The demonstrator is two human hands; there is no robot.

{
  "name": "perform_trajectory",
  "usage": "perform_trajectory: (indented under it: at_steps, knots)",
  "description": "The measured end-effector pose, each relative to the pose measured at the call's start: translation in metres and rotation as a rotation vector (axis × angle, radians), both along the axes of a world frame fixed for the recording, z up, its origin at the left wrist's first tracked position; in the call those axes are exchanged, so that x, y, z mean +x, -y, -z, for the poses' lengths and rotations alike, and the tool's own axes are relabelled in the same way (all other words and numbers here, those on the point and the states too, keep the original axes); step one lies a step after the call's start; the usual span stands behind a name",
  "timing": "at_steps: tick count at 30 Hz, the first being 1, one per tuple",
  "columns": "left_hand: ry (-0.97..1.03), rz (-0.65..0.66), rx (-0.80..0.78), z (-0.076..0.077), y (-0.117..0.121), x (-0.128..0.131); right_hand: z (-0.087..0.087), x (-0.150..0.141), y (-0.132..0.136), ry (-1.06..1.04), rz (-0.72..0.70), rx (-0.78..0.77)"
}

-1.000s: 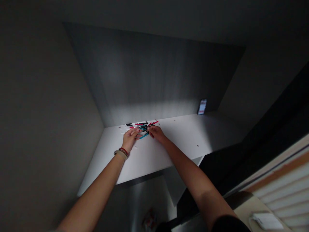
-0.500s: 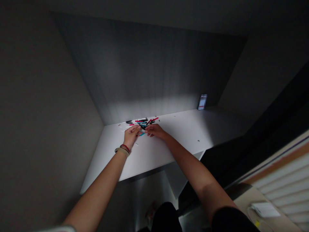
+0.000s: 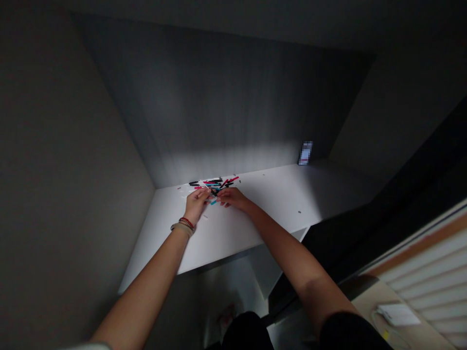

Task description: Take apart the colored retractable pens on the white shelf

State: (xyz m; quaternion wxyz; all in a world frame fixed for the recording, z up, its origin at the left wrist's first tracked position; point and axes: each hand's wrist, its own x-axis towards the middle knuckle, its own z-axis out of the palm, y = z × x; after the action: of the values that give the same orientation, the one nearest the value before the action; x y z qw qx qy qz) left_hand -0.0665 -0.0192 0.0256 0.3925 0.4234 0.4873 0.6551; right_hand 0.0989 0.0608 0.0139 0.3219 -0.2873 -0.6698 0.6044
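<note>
Near the back of the white desk, my left hand (image 3: 197,201) and my right hand (image 3: 232,197) face each other, almost fingertip to fingertip. Both are closed in a pinch. A thin pale pen-like stick (image 3: 207,186) sticks up from the fingers of my left hand. My right fingertips close on a small piece too hidden to make out. Between the hands shows a black pen-like piece (image 3: 214,193), with a blue piece (image 3: 213,202) just below. Behind them lies a loose pile of slim black, red and blue pen-like pieces (image 3: 216,181).
The white desk (image 3: 226,233) meets a grey back panel (image 3: 226,107). A phone (image 3: 305,153) leans upright at the back right. A small dark bit (image 3: 299,212) lies right of my forearm. Below right, a white box-like object (image 3: 398,315) with a cable rests on a lighter surface.
The whole view has shifted slightly. Both hands keep nearly the same place and pinch, and the pale stick at my left fingers now shows more plainly.
</note>
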Motion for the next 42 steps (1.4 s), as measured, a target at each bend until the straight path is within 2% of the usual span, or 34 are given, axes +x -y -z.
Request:
perform_trajectory:
  at_steps: [10, 16, 19, 22, 27, 29, 31, 35, 38, 42]
  knots:
    - [-0.076, 0.078, 0.035, 0.003, 0.002, -0.004, 0.009, -0.001, -0.002, 0.012, -0.069, 0.137]
    - [-0.086, 0.081, 0.072, 0.000, 0.003, -0.003, 0.001, -0.002, 0.005, 0.045, -0.089, 0.183]
    - [-0.017, 0.006, 0.091, -0.002, 0.000, -0.004, -0.003, -0.002, 0.008, 0.063, -0.050, 0.177]
    - [0.026, -0.135, 0.101, -0.001, -0.004, -0.009, -0.003, -0.003, 0.008, 0.085, -0.017, 0.197]
    - [-0.054, -0.378, 0.125, 0.010, -0.014, -0.019, 0.004, -0.006, 0.006, 0.117, -0.061, 0.268]
    - [-0.135, -0.465, 0.142, 0.015, -0.017, -0.020, 0.005, -0.011, 0.012, 0.150, -0.057, 0.342]
    - [-0.207, -0.506, 0.143, 0.019, -0.018, -0.020, 0.002, -0.018, 0.023, 0.191, -0.065, 0.481]
    - [-0.249, -0.424, 0.098, 0.023, -0.020, -0.018, -0.005, -0.037, 0.045, 0.307, -0.233, 0.771]
    - [-0.231, -0.382, 0.104, 0.024, -0.022, -0.018, -0.007, -0.041, 0.047, 0.367, -0.224, 0.857]
    - [-0.215, -0.352, 0.114, 0.025, -0.025, -0.017, -0.005, -0.029, 0.033, 0.405, -0.184, 0.884]
